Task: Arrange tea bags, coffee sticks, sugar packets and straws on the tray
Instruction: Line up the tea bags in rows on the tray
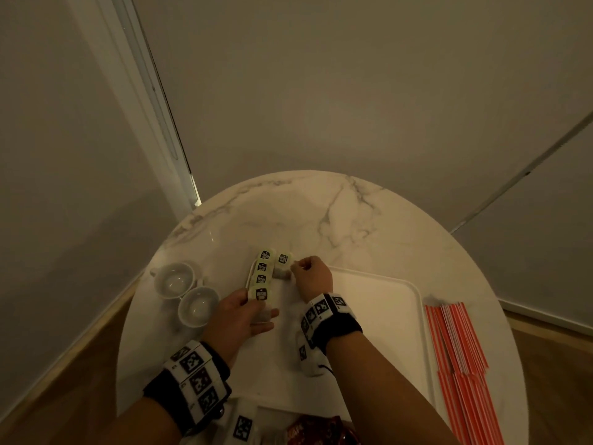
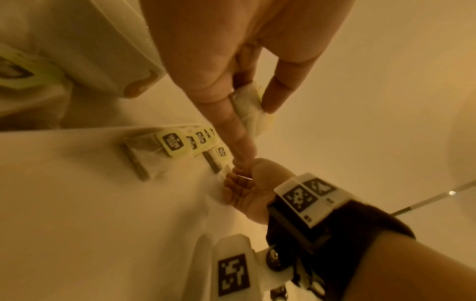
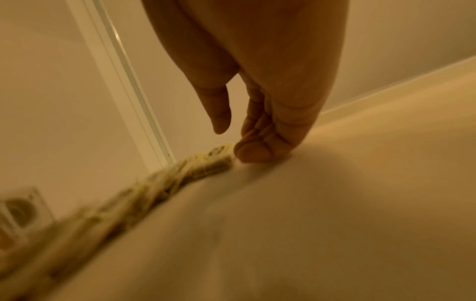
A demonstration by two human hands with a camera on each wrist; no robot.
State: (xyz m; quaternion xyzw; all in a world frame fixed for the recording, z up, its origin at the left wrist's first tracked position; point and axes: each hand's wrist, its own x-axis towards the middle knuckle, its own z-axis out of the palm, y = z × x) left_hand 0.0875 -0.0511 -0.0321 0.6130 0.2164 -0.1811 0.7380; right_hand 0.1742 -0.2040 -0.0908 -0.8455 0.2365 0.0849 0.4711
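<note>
- The tea bags (image 1: 263, 277) carried pale green tags with a dark printed badge; the lettering on them was too small and blurred for you to read.
- At the bottom edge, a dark red packet (image 1: 316, 431) showed part of a word, cut off and not legible.
- 4 tea bags lay in a column along the left edge of the white tray (image 1: 385, 303), the column running away from you, and a 5th tea bag (image 1: 283, 266) sat just right of its far end.
- Your left hand (image 1: 239, 316) held the nearest tea bag (image 1: 261, 300) of the column, thumb on one side and fingers under it; the left wrist view showed fingers pinching another crumpled white bag (image 2: 251, 106).
- Your right hand (image 1: 313, 277) had its fingers curled and touching the 5th tea bag's right side; whether it actually pinched the bag, I cannot tell.
- The right wrist view was blurred, the row only a smeared strip (image 3: 144, 187).
- The red-and-white straws (image 1: 462, 358) lay in a bundle on the marble surface (image 1: 321, 213) right of the tray, long axis running toward and away from you, the near ends cut off.
- 2 white cups (image 1: 186, 292) stood left of the tray.
</note>
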